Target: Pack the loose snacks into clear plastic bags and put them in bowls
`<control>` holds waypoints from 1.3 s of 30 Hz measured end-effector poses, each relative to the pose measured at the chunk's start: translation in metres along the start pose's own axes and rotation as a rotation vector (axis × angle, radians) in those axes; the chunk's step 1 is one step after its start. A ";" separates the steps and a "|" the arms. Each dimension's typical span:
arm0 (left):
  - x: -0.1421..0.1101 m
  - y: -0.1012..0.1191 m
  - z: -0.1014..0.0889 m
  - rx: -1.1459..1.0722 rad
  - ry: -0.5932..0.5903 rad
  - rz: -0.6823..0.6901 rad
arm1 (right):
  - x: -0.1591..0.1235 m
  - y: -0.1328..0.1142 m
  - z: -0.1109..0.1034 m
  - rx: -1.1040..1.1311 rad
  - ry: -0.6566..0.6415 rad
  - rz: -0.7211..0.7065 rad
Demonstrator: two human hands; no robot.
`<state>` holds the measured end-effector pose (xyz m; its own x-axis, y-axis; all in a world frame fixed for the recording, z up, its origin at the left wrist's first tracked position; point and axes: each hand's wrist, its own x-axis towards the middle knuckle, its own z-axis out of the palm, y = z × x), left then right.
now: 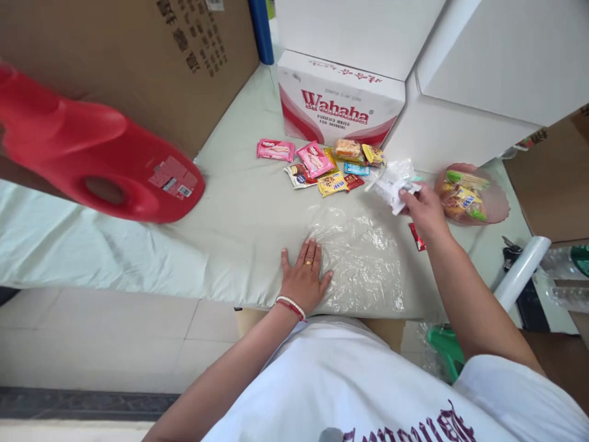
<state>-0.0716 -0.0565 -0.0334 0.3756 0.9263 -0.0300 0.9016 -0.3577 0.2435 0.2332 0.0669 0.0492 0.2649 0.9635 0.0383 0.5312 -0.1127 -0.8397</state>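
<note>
My left hand [304, 277] lies flat with spread fingers at the left edge of a clear plastic bag [363, 258] on the covered table. Between the fingers of my right hand [421, 209] is a crumpled white plastic wrapper [392, 184], held above the tabletop. Just beyond it sits a pile of packaged snacks, among them pink wafer packs [315, 159], a yellow cookie pack [332, 183] and a blue packet [356, 169]. A small red packet [416, 237] lies under my right wrist, partly hidden. To the right stands a pink translucent bowl [499, 202] with several snacks inside.
A Wahaha water carton [340, 104] stands behind the snacks, beside white boxes [483, 55]. At the left, a large red jug [105, 159] stands before a brown cardboard box [115, 55]. A white roll [522, 273] and clear bottles [564, 261] are at the right.
</note>
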 end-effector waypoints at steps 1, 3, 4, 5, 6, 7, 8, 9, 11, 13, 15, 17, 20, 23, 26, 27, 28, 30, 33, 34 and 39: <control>0.000 0.000 0.000 -0.006 0.000 -0.001 | -0.016 -0.004 0.002 0.154 -0.144 0.071; 0.000 -0.001 0.000 -0.012 0.002 -0.005 | -0.050 -0.008 0.014 0.326 -0.413 0.210; 0.000 -0.001 0.000 -0.012 0.003 -0.005 | -0.065 -0.007 0.022 0.336 -0.516 0.266; -0.001 -0.001 0.000 -0.012 0.005 -0.005 | -0.078 -0.006 0.030 0.291 -0.581 0.302; -0.001 -0.001 -0.001 -0.011 0.007 -0.003 | -0.087 -0.004 0.036 0.192 -0.601 0.308; -0.001 -0.002 -0.001 -0.011 0.007 0.000 | -0.095 -0.001 0.040 0.047 -0.570 0.280; -0.001 -0.002 -0.001 -0.009 0.005 0.002 | -0.100 0.000 0.042 -0.123 -0.490 0.220; -0.001 -0.002 -0.001 -0.008 0.002 0.006 | -0.103 0.001 0.042 -0.291 -0.382 0.136; -0.001 -0.002 -0.001 -0.005 -0.005 0.010 | -0.105 -0.002 0.040 -0.525 -0.212 -0.065; -0.001 -0.002 -0.001 0.000 -0.006 0.009 | -0.106 -0.009 0.041 -0.609 -0.247 -0.242; -0.001 -0.003 -0.002 0.003 -0.004 0.009 | -0.105 -0.016 0.047 -0.648 -0.420 -0.360; -0.001 -0.004 -0.002 0.000 -0.003 0.013 | -0.104 -0.020 0.057 -0.699 -0.546 -0.396; -0.002 -0.006 -0.004 -0.019 -0.001 0.022 | -0.104 -0.020 0.066 -0.724 -0.567 -0.393; -0.002 -0.007 -0.004 -0.041 0.007 0.033 | -0.107 -0.015 0.065 -0.712 -0.578 -0.397; -0.002 -0.013 -0.008 -0.053 0.050 0.030 | -0.115 -0.006 0.055 -0.653 -0.590 -0.357; -0.004 -0.017 -0.011 -0.057 0.061 0.061 | -0.120 -0.003 0.048 -0.605 -0.568 -0.354; -0.006 -0.023 -0.014 -0.068 0.059 0.124 | -0.127 0.001 0.040 -0.549 -0.535 -0.361; -0.012 -0.038 -0.020 -0.118 0.001 0.320 | -0.144 0.011 0.019 -0.441 -0.501 -0.411; -0.024 -0.064 -0.028 -0.214 -0.136 0.543 | -0.177 0.032 -0.009 -0.365 -0.627 -0.503; -0.028 -0.070 -0.029 -0.233 -0.171 0.569 | -0.187 0.040 -0.015 -0.359 -0.669 -0.517; -0.029 -0.083 -0.036 -0.339 -0.240 0.526 | -0.203 0.067 -0.020 -0.208 -0.608 -0.472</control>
<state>-0.1652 -0.0492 -0.0180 0.8192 0.5728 -0.0295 0.4828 -0.6608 0.5747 0.2309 -0.1415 -0.0037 -0.4796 0.8774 0.0122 0.6330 0.3556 -0.6876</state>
